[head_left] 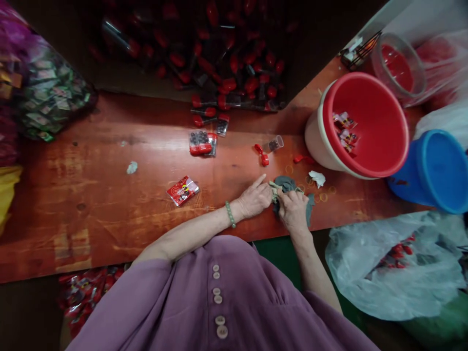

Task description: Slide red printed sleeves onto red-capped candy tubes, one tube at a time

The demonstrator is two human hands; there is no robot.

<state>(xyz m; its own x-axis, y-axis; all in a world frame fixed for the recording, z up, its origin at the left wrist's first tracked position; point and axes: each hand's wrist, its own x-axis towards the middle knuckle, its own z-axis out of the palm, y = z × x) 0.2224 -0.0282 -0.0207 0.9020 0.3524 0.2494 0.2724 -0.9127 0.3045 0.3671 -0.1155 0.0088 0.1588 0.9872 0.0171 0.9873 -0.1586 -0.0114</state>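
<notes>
Both hands meet at a grey cloth (287, 184) lying on the surface (109, 195) just beside the red bucket (365, 124). Right hand (293, 210) is closed on the cloth (fingers curled). Left hand (255, 199) pinches its edge, forefinger extended.

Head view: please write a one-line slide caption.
Both hands, left hand and right hand, grip a grey cloth beside the red bucket.

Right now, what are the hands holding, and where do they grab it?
Both hands pinch a grey cloth on the table: the right hand lies on its middle, the left hand is at its left edge. How firmly, I cannot tell.
</notes>
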